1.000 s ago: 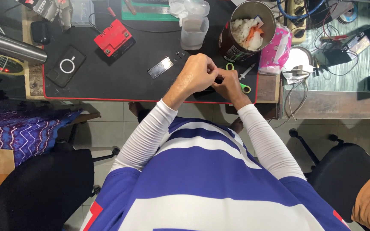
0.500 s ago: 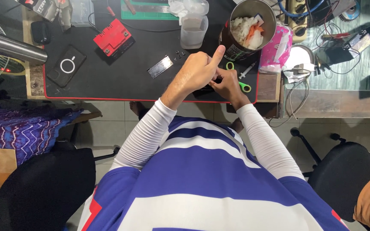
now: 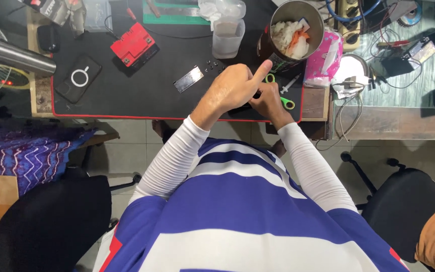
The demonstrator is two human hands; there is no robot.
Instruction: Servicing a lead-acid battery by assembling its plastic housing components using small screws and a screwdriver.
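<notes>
Cluttered workbench seen from overhead: dark surface covered by a black mat with a red edge, tiled floor below, black chairs either side.

Nearest the camera: torso in a blue-and-white striped shirt, white sleeves reaching forward to the surface edge.

Left hand raised over the mat, loosely curled, index finger stuck out toward the metal can. Holds nothing visible.

Right hand just beside and partly under the left, closed down on a small dark object at the mat's front edge; object mostly hidden, can't tell what it is.

Green-handled scissors touching the right hand's far side. White syringe just beyond.

Left of the hands: small metal plate, a row of small dark screws, black phone.

Farther back: red box, clear plastic cup, can stuffed with white and orange scraps, pink packet.
</notes>
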